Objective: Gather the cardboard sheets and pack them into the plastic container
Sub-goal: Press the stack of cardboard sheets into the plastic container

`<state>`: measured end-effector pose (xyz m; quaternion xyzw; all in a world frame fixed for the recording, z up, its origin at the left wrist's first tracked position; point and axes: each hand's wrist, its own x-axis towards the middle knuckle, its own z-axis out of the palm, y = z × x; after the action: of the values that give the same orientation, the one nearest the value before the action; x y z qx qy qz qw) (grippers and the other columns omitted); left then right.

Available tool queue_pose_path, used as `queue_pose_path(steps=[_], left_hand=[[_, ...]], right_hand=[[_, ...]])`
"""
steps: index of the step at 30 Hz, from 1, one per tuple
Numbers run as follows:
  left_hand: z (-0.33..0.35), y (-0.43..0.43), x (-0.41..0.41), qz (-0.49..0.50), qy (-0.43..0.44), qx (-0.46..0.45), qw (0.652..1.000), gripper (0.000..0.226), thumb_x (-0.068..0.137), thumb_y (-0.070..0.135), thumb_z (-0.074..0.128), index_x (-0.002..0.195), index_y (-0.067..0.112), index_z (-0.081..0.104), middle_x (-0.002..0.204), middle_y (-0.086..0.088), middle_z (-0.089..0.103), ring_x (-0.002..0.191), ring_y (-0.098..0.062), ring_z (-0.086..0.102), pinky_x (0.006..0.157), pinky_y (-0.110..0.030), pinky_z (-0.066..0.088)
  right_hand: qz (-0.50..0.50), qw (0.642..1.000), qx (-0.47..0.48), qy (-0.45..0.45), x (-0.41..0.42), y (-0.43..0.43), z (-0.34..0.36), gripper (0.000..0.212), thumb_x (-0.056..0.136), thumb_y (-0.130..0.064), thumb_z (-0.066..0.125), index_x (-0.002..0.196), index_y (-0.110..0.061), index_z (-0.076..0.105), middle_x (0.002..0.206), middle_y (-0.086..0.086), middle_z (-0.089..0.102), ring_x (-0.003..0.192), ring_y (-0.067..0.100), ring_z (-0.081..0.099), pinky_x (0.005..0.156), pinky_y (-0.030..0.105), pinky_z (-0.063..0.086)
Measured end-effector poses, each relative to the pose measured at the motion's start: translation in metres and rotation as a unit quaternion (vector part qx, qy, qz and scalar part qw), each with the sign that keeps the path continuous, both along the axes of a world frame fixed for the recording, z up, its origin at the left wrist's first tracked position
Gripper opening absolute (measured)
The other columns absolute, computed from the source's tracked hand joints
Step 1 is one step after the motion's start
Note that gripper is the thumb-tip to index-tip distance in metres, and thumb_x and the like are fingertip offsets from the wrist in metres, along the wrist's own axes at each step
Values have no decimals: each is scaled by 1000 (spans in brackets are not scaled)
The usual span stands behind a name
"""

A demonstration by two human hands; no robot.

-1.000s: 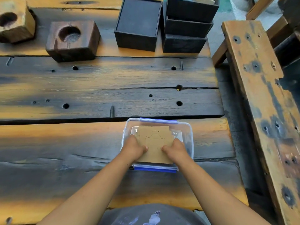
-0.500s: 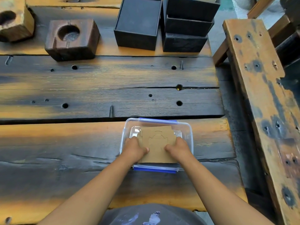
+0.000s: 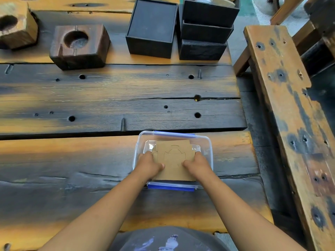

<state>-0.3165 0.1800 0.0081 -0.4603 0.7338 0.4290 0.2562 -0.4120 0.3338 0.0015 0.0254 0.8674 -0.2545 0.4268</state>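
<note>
A clear plastic container (image 3: pixel 206 142) with blue clips stands on the near plank of the wooden table. Inside it lies a stack of brown cardboard sheets (image 3: pixel 174 158), the top one scored with a curved outline; the stack's near edge rests over the container's near rim. My left hand (image 3: pixel 148 165) grips the stack's left edge and my right hand (image 3: pixel 197 164) grips its right edge, thumbs on top. Both hands are partly inside the container.
Several black boxes (image 3: pixel 204 31) stand at the table's far side, one open black box (image 3: pixel 152 28) beside them. Two wooden blocks with round hollows (image 3: pixel 79 46) sit far left. A worn wooden bench (image 3: pixel 290 115) runs along the right.
Both hands have slid slightly further into the container with the cardboard stack, spreading a little toward its side edges. The stack sits lower and flatter.
</note>
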Motion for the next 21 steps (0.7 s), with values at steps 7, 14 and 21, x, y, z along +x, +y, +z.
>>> queue_pose_path(steps=[7, 14, 21], left_hand=[[24, -5, 10, 0, 95, 15, 995, 56, 84, 21, 67, 135, 12, 46, 136, -10, 50, 108, -26, 59, 78, -27, 46], [28, -28, 38, -62, 186, 9, 981, 37, 83, 17, 66, 118, 26, 57, 107, 7, 59, 79, 0, 56, 54, -8, 30], [51, -6, 43, -220, 175, 15, 959, 50, 87, 19, 65, 136, 13, 51, 129, -8, 58, 112, -24, 58, 94, -26, 44]], right_hand=[[-7, 1000, -1, 15, 2, 9, 25, 40, 86, -27, 60, 121, -10, 51, 114, 6, 62, 103, 24, 59, 89, 36, 49], [-34, 996, 6, 79, 37, 2, 52, 37, 85, -27, 60, 120, -16, 52, 105, 2, 56, 94, 20, 55, 78, 33, 43], [-94, 981, 31, 169, 93, 22, 74, 39, 84, -32, 64, 117, -12, 61, 116, 9, 65, 107, 28, 60, 77, 27, 40]])
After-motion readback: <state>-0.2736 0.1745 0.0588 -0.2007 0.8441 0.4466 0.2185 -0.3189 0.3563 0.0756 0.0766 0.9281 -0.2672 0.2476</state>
